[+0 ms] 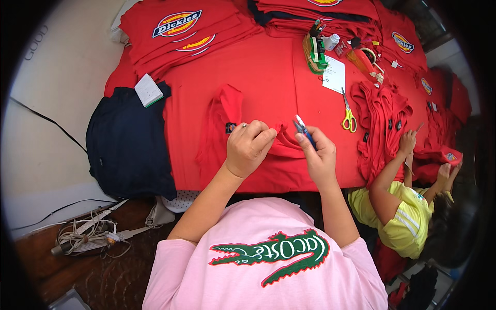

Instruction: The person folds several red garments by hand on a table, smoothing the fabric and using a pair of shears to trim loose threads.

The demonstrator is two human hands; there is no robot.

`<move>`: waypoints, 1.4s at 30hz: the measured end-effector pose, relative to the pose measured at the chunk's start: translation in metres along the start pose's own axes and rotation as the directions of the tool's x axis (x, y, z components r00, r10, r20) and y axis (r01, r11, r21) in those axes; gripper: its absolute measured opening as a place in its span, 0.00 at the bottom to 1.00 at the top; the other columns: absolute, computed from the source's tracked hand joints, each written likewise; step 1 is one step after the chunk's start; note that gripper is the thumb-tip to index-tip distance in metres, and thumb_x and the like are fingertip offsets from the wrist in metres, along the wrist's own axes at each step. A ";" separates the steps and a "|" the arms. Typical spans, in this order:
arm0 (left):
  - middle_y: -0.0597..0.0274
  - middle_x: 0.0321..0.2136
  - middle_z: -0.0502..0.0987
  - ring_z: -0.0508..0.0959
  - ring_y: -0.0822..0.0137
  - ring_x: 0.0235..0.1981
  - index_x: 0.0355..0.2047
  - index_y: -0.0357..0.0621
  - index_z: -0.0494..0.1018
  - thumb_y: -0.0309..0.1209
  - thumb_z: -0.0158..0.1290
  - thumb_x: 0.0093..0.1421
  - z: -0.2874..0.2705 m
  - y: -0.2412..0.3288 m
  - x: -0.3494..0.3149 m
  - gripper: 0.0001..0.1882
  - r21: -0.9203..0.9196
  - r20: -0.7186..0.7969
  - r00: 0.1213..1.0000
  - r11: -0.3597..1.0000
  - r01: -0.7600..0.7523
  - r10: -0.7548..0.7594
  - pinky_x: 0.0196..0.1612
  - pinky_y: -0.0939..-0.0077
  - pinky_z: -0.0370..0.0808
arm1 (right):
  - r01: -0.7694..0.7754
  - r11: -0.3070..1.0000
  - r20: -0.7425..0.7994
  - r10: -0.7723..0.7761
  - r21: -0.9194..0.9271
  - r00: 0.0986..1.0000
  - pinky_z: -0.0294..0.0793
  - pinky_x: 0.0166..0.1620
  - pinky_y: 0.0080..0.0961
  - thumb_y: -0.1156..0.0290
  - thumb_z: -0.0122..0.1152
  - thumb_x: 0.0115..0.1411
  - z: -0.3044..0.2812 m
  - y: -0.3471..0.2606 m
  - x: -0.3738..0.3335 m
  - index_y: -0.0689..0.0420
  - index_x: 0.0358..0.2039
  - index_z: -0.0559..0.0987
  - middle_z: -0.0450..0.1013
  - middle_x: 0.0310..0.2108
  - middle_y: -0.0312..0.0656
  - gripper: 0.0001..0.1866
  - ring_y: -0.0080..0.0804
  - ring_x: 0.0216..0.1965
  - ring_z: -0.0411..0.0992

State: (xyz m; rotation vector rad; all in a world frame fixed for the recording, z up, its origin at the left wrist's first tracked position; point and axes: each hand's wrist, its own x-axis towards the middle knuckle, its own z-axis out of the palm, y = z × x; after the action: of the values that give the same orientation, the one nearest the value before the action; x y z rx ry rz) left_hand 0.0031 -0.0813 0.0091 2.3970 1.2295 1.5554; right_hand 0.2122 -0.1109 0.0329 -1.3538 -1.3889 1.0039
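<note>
My left hand is closed, pinching the red shirt close to its dark neck label. In my right hand is a pair of small blue thread snips, their metal tips pointing up and to the left. A stretch of the red fabric runs between my hands and hangs over the table's near side. The left fingertips hide the exact spot that they grip.
Stacks of red printed shirts line the red-covered table's far side. Navy garments lie left under a notepad. Yellow-handled scissors, a green holder and red garments lie right. A co-worker in yellow handles red fabric.
</note>
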 end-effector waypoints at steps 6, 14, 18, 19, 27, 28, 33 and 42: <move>0.61 0.29 0.77 0.78 0.65 0.28 0.35 0.43 0.75 0.19 0.69 0.55 0.004 -0.006 0.012 0.14 -0.252 -0.030 0.974 0.945 0.210 -0.224 0.33 0.72 0.75 | -0.207 0.978 0.258 0.195 0.021 0.946 0.71 0.40 0.19 0.71 0.71 0.65 -0.003 0.035 0.023 0.64 0.46 0.82 0.74 0.32 0.31 0.13 0.17 0.35 0.68; 0.58 0.38 0.81 0.82 0.65 0.41 0.44 0.40 0.79 0.22 0.63 0.63 -0.037 -0.120 -0.033 0.09 -0.081 -0.096 0.838 0.843 0.531 -0.537 0.45 0.73 0.78 | -0.241 0.918 -0.339 0.346 0.315 0.875 0.57 0.24 0.18 0.60 0.64 0.71 -0.088 0.138 0.098 0.52 0.47 0.84 0.54 0.22 0.22 0.12 0.13 0.20 0.53; 0.59 0.39 0.82 0.83 0.68 0.42 0.45 0.38 0.78 0.24 0.60 0.67 -0.089 -0.150 -0.135 0.08 0.041 -0.054 0.646 0.644 0.764 -0.762 0.46 0.75 0.78 | -0.364 0.897 -0.329 0.432 0.250 0.840 0.59 0.25 0.16 0.60 0.59 0.74 -0.136 0.166 0.060 0.52 0.51 0.85 0.60 0.23 0.26 0.14 0.15 0.19 0.57; 0.59 0.39 0.83 0.83 0.69 0.41 0.45 0.37 0.78 0.25 0.60 0.68 -0.097 -0.144 -0.156 0.07 -0.070 -0.033 0.546 0.547 0.834 -0.837 0.46 0.76 0.78 | -0.434 0.885 -0.342 0.466 0.168 0.816 0.60 0.24 0.17 0.61 0.58 0.74 -0.142 0.176 0.048 0.51 0.53 0.85 0.67 0.25 0.28 0.14 0.15 0.18 0.60; 0.60 0.37 0.84 0.82 0.73 0.35 0.52 0.32 0.78 0.29 0.58 0.71 -0.104 -0.073 -0.235 0.14 -0.412 0.151 0.175 0.099 0.906 -0.973 0.41 0.79 0.79 | -0.326 0.943 -0.317 0.288 -0.073 0.904 0.70 0.44 0.17 0.65 0.73 0.67 -0.104 0.235 -0.040 0.63 0.44 0.83 0.76 0.34 0.29 0.14 0.17 0.37 0.71; 0.60 0.37 0.84 0.82 0.73 0.35 0.52 0.32 0.79 0.30 0.60 0.70 -0.101 -0.072 -0.234 0.15 -0.361 0.134 0.190 0.130 0.923 -0.973 0.41 0.79 0.79 | -0.404 0.913 -0.260 0.378 -0.052 0.888 0.69 0.44 0.17 0.65 0.73 0.67 -0.098 0.231 -0.040 0.63 0.44 0.83 0.76 0.33 0.29 0.14 0.16 0.37 0.71; 0.61 0.34 0.83 0.79 0.74 0.32 0.50 0.32 0.81 0.31 0.68 0.63 -0.090 -0.072 -0.203 0.19 -0.119 0.086 0.235 0.224 0.967 -0.968 0.40 0.79 0.77 | -0.592 0.805 -0.123 0.592 0.043 0.796 0.62 0.29 0.15 0.63 0.74 0.66 -0.084 0.184 -0.025 0.56 0.40 0.82 0.71 0.28 0.24 0.11 0.11 0.26 0.64; 0.69 0.33 0.81 0.78 0.76 0.33 0.41 0.37 0.81 0.31 0.63 0.68 -0.102 -0.088 -0.230 0.09 -0.306 0.228 0.229 0.154 0.939 -0.946 0.39 0.79 0.74 | -0.493 0.822 -0.142 0.545 0.285 0.826 0.53 0.20 0.15 0.65 0.71 0.67 -0.120 0.161 -0.035 0.50 0.45 0.78 0.73 0.27 0.24 0.11 0.10 0.18 0.61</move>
State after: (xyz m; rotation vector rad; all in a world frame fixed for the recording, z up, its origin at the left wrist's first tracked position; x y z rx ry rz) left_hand -0.1720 -0.2023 -0.1518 0.8150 1.6709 1.1132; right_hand 0.3669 -0.1411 -0.0966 -1.6447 -0.7060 1.2845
